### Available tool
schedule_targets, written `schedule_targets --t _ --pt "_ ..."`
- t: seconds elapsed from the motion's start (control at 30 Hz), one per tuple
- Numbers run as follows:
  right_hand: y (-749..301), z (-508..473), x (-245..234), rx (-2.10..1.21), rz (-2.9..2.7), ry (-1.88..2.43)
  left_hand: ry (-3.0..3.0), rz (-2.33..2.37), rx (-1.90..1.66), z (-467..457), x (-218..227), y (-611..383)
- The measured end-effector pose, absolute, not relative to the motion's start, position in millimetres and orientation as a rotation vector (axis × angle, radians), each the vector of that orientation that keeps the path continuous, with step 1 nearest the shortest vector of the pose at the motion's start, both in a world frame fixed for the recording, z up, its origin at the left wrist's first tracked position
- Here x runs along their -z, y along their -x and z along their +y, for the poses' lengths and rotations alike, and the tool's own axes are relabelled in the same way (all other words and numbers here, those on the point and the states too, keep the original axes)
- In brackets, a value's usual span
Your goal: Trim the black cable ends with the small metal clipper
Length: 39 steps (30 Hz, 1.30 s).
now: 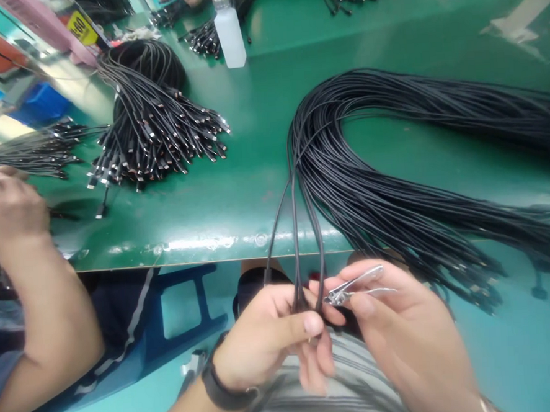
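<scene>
My left hand (pixel 273 336) pinches the ends of a few black cables (pixel 297 229) between thumb and fingers, just below the table edge. My right hand (pixel 393 310) is closed on a small metal nail clipper (pixel 352 287), its jaws right at the cable ends in my left fingers. The held cables rise to a large looped bundle of black cables (pixel 393 161) that lies across the green table (pixel 237 196) and hangs over its front edge on the right.
A heap of black cables with metal connector ends (pixel 154 132) lies at the left of the table. A white plastic bottle (pixel 228 28) stands at the back. Another person's hand and forearm (pixel 21 259) work over more cables at the far left. A blue stool (pixel 188 317) stands below.
</scene>
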State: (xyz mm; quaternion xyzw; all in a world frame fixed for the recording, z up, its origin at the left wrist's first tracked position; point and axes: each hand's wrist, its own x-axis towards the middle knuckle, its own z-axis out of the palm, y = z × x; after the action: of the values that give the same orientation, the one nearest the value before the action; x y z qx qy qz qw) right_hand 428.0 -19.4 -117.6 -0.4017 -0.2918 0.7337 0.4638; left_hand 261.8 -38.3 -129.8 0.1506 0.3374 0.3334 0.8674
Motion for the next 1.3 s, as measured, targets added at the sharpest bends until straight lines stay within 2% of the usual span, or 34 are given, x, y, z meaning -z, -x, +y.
schedule_targets --t 0.07,0.23,0.37,1.3 --pt "-428 -19 116 -1.789 -0.754 0.999 -0.320 0.688 -0.642 -36 130 -260" --pt "-421 -23 111 -1.874 -0.673 0.945 -0.451 1.108 -0.907 -39 118 -275" --pt "-418 -25 108 -1.817 -0.645 1.013 -0.558 1.256 -0.954 -43 112 -283" --pt "-416 -28 107 -1.574 -0.805 1.215 -0.747 1.452 -0.883 -47 115 -286"
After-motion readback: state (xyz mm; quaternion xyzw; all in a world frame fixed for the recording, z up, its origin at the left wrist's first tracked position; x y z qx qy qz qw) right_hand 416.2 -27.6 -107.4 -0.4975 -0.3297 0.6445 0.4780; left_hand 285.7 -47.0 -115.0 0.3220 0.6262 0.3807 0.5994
